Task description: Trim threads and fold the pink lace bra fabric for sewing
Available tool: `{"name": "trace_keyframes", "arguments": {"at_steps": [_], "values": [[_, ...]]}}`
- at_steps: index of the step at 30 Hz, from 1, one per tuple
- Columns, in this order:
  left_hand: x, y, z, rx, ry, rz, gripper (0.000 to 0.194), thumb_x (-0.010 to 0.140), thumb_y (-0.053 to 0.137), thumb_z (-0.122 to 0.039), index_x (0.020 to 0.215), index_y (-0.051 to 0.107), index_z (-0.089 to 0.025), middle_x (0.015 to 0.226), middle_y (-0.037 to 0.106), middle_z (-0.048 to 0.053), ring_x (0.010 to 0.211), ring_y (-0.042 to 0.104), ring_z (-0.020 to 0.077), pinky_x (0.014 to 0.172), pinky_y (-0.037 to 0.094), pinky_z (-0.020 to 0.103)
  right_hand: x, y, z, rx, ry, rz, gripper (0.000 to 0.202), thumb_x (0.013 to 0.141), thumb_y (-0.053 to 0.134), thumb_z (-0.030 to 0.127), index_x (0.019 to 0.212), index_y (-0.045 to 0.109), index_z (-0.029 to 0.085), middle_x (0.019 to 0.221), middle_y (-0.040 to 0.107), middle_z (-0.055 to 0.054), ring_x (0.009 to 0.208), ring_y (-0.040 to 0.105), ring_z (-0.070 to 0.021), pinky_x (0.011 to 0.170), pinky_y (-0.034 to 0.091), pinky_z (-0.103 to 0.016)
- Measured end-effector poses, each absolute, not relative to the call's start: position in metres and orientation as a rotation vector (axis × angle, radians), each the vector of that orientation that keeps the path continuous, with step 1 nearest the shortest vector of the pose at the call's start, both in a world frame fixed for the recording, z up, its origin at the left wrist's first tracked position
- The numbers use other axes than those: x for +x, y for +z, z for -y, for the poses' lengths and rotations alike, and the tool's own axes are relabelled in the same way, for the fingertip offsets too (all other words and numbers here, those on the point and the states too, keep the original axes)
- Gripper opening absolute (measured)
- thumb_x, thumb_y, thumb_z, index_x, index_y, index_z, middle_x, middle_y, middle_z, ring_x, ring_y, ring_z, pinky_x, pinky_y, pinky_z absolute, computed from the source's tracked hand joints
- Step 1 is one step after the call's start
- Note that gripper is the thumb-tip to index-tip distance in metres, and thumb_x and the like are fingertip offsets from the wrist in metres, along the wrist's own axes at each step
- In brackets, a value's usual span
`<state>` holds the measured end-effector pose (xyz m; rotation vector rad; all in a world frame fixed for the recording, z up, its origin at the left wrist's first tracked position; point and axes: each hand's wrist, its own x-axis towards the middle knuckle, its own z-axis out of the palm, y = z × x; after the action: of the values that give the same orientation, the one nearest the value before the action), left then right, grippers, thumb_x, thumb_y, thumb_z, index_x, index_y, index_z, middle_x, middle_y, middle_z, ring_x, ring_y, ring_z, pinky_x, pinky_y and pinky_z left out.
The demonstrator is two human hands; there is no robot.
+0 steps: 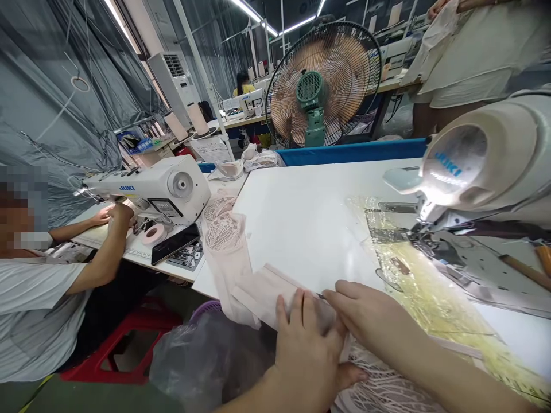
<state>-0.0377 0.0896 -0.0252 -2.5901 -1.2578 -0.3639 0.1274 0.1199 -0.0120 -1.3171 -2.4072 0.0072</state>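
A pale pink piece of fabric with lace (275, 289) lies over the front edge of the white table (301, 218). My left hand (305, 344) rests on it, fingers stretched out flat and thumb apart. Against the same fabric's edge, the fingers of my right hand (370, 315) are pinched together. A small dark sliver shows at their tips, too little to name. More lace (383, 378) bunches under my right forearm. Further left, a lace-cupped garment part (224, 229) trails along the table and joins or overlaps the fabric; I cannot tell which.
A sewing machine (473, 155) stands at right over yellow film (413, 275). Another machine (150, 183) is at left, where a co-worker (38, 310) works beside a phone (174, 244). A plastic bag (198, 355) sits below. Behind are bra cups (258, 159) and a fan (322, 86).
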Motion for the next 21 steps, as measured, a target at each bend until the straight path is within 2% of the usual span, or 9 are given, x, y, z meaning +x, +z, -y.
{"name": "trace_keyframes", "arguments": {"at_steps": [6, 10, 15, 21], "values": [[-0.037, -0.022, -0.090, -2.595, -0.335, 1.290, 0.087, 0.066, 0.054, -0.080, 0.139, 0.042, -0.033, 0.123, 0.060, 0.021, 0.120, 0.053, 0.0362, 0.092, 0.043, 0.062, 0.141, -0.009, -0.115, -1.298, 0.014, 2.469, 0.022, 0.071, 0.049, 0.000, 0.070, 0.056, 0.021, 0.062, 0.052, 0.000, 0.052, 0.051, -0.0168, 0.047, 0.031, -0.028], [-0.036, -0.022, -0.090, -2.600, -0.328, 1.305, 0.083, 0.065, 0.054, -0.081, 0.135, 0.047, -0.036, 0.124, 0.060, 0.022, 0.120, 0.053, 0.0370, 0.091, 0.043, 0.063, 0.153, -0.008, -0.111, -1.294, 0.013, 2.491, 0.024, 0.070, 0.048, 0.000, 0.066, 0.053, 0.023, 0.061, 0.051, 0.001, 0.051, 0.051, -0.0168, 0.047, 0.031, -0.028], [-0.037, -0.020, -0.090, -2.648, -0.295, 1.329, 0.076, 0.067, 0.052, -0.080, 0.129, 0.052, -0.036, 0.127, 0.058, 0.021, 0.121, 0.052, 0.0380, 0.093, 0.041, 0.065, 0.161, -0.004, -0.107, -1.303, -0.016, 2.480, 0.023, 0.073, 0.050, 0.001, 0.080, 0.062, 0.019, 0.064, 0.053, -0.001, 0.052, 0.055, -0.0179, 0.047, 0.035, -0.028], [-0.036, -0.020, -0.090, -2.636, -0.273, 1.303, 0.079, 0.069, 0.051, -0.080, 0.133, 0.049, -0.034, 0.125, 0.059, 0.023, 0.121, 0.052, 0.0379, 0.091, 0.042, 0.064, 0.151, -0.006, -0.111, -1.284, -0.043, 2.460, 0.022, 0.077, 0.052, 0.002, 0.086, 0.067, 0.015, 0.065, 0.056, -0.002, 0.055, 0.057, -0.0190, 0.047, 0.037, -0.027]]}}
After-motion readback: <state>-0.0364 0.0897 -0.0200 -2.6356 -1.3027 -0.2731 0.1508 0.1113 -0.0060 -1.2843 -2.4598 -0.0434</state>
